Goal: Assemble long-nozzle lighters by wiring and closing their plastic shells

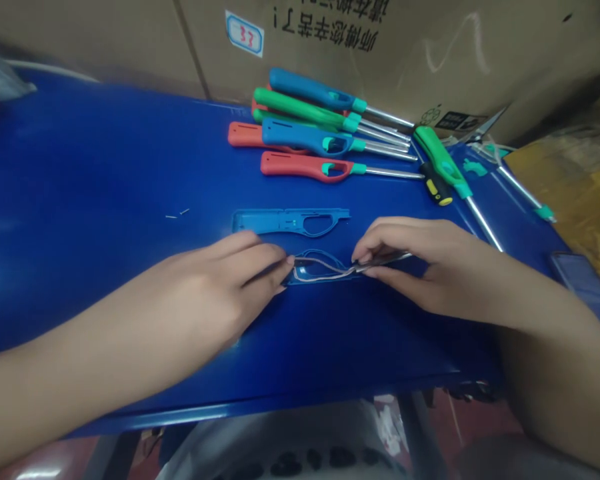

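Your attention is on a thin pale wire [320, 268], looped over a hollow blue plastic lighter half-shell [325, 275] that lies mid-counter, nearer the front edge than the back. Your right hand [420, 270] is narrowly closed, thumb and fingers pinching slim metal tweezers [387, 261] at the wire's right end. Your left hand [225, 283] is also drawn narrow, its fingertips [283, 261] at the wire's other end, though you can't tell from this view whether they grip it. So the step in hand is wire work over that one shell, with both hands close together. Just beyond them lies a second, empty blue plastic half-shell [290, 222]. Two tiny metal pins [177, 213] sit further left, well apart from your hands. Along the back edge, six assembled utility lighters with steel wands lie side by side: two blue [305, 90], two green [300, 110] and two red-orange [305, 167]. A seventh, green [443, 160], lies slantwise toward the right edge, beside one black-and-yellow screwdriver handle [437, 185]. Near the right edge you also have one bare metal wand with teal ends [523, 190] and a dark phone [577, 280].
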Motion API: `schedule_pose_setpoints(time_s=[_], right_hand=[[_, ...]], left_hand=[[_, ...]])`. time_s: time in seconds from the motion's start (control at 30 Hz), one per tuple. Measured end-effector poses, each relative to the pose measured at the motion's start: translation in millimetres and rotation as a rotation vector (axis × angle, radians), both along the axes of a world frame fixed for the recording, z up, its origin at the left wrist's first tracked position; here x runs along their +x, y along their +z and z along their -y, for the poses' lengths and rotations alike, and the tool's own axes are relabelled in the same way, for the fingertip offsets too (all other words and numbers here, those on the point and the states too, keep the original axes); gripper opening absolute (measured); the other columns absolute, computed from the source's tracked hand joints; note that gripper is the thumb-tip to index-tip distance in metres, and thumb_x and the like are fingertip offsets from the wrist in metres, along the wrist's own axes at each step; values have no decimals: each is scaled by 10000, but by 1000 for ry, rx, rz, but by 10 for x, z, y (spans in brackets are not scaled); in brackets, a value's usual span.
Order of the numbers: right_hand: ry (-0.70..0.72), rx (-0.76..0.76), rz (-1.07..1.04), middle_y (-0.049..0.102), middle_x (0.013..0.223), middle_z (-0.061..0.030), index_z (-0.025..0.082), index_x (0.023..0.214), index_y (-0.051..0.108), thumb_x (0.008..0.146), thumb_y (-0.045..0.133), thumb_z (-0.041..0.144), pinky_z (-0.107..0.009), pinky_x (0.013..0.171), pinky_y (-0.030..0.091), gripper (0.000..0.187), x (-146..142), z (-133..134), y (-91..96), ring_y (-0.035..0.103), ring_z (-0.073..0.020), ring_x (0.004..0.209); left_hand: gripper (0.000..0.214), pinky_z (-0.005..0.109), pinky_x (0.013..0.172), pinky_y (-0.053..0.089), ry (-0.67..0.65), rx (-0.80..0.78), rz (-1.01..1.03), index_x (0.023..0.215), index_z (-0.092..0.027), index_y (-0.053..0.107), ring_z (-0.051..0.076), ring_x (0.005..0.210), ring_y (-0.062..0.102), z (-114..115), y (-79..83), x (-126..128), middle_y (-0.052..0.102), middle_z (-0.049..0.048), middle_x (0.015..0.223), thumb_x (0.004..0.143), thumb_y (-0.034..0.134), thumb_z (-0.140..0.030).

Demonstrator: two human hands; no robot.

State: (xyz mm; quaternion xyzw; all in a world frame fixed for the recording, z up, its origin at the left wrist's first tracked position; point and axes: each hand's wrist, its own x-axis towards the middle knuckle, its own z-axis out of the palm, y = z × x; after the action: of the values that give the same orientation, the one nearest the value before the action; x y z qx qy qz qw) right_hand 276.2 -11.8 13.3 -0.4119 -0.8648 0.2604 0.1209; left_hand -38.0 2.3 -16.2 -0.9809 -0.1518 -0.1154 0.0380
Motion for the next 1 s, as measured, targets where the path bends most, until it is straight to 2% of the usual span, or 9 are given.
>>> schedule_pose_setpoints(time_s=[0.1, 0.3, 0.4, 0.53, 0.63, 0.73, 0.8, 0.9, 1.0], right_hand=[[39, 73, -9, 756, 983, -36, 203, 1028, 718, 1001, 626, 158, -306, 809, 535, 106, -22, 0, 12, 712, -181, 911], [75, 192, 43, 789, 1071, -49, 185, 1090, 772, 1033, 573, 141, -297, 869, 551, 211, -26, 26, -30, 738, -181, 977], [108, 297, 120, 783, 1115, -50, 175, 1135, 772, 1039, 541, 121, -310, 861, 550, 256, -13, 31, -73, 726, -188, 1005], [101, 342, 173, 762, 1132, -62, 163, 1179, 747, 1043, 533, 118, -341, 863, 545, 257, -18, 29, -94, 697, -210, 1027], [51, 331, 147, 753, 1110, -70, 163, 1158, 736, 1039, 572, 147, -348, 882, 538, 203, -55, 17, -87, 682, -217, 1042], [7, 246, 51, 748, 1012, -53, 178, 1016, 742, 998, 654, 153, -332, 862, 530, 92, -100, -4, -96, 675, -200, 973], [-92, 168, -14, 720, 896, -20, 193, 923, 742, 938, 745, 155, -294, 731, 512, 41, -122, -21, -117, 639, -159, 801], [-250, 83, -64, 645, 762, 31, 209, 844, 744, 858, 846, 189, -274, 525, 381, 105, -134, -39, -156, 459, -100, 563], [-231, 94, -97, 661, 801, 19, 194, 843, 746, 875, 831, 205, -271, 524, 383, 92, -134, -37, -176, 453, -83, 548]], left_hand=[[375, 459, 824, 662, 5, -19, 15, 1226, -46, 735, 330, 1040, 681, 3, 6, -3, 727, 183, 1174, 1037, 428, -147], [347, 419, 736, 626, 48, -46, 7, 1159, -109, 740, 319, 1037, 673, -18, 1, -38, 714, 157, 1202, 1062, 418, -194], [345, 427, 723, 606, 64, -54, 5, 1109, -113, 748, 330, 1025, 673, -35, -3, -45, 720, 158, 1164, 1067, 418, -206], [364, 439, 713, 579, 81, -89, 2, 1106, -130, 753, 331, 977, 678, -37, -6, -51, 731, 150, 1117, 1070, 403, -223], [397, 451, 720, 578, 88, -101, 6, 1134, -138, 755, 331, 961, 683, -35, -5, -52, 737, 145, 1107, 1081, 375, -241], [431, 455, 724, 587, 73, -90, 4, 1155, -124, 758, 328, 944, 686, -46, -7, -46, 742, 146, 1089, 1080, 347, -227], [452, 451, 718, 587, 64, -91, 6, 1142, -126, 765, 325, 934, 688, -58, -12, -40, 743, 144, 1072, 1083, 329, -225], [456, 453, 723, 582, 62, -96, 17, 1141, -129, 766, 326, 934, 690, -70, -15, -31, 742, 143, 1062, 1088, 325, -230], [462, 454, 716, 570, 63, -122, 32, 1108, -143, 769, 328, 926, 686, -67, -4, -21, 741, 142, 1046, 1093, 317, -235]])
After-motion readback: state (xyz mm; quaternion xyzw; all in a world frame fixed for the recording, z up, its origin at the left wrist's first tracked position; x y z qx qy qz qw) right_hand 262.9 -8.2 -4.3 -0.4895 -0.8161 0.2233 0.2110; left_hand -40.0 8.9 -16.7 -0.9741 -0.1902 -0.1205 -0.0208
